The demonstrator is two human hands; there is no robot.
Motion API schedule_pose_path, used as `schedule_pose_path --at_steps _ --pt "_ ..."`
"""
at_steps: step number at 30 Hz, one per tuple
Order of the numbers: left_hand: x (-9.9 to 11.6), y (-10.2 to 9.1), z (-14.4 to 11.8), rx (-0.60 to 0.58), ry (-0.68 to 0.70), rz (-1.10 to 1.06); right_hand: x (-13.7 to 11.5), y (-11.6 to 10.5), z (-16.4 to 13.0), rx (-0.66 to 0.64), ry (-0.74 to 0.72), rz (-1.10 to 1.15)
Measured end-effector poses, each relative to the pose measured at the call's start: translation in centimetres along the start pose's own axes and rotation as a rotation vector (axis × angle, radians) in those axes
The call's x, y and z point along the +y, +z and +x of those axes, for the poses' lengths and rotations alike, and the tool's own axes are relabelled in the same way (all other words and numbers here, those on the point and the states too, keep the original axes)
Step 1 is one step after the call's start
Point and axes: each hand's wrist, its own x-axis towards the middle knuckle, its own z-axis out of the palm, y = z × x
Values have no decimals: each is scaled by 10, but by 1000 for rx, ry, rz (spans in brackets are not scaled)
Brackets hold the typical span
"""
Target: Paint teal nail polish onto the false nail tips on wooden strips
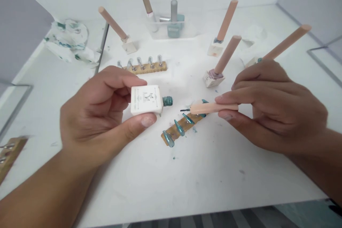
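Note:
My left hand [104, 114] grips a white square nail polish bottle [146, 99] between thumb and fingers. The bottle is tipped on its side, its uncapped neck smeared green and pointing right. In my right hand [269, 107] is a nail polish brush [211, 108] with a long peach cap, pinched between thumb and fingers. Its dark bristle tip points left at the bottle neck, with a gap between them. Below the brush lies a wooden display stand [171, 136] bearing several teal false nails [179, 127]; the brush and its cap hide part of its far end.
A second wooden stand [149, 68] with clear false nails stands behind. Several peach-capped bottles [214, 78] surround the work area. At the back sits a clear plastic box [176, 34] with bottles. Stained tissue [71, 39] lies left; another stand [12, 156] is at the left edge.

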Motion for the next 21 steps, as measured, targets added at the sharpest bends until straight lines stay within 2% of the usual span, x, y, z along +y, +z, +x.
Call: schedule_pose_path --at_steps 7,12,21 --pt "2 1 0 35 -56 -29 0 -3 -2 -23 -38 12" --pt "0 0 0 -1 0 37 -1 -8 -2 -40 -60 2" --pt "-1 -3 -3 0 2 52 -2 -18 -7 -99 -87 8"
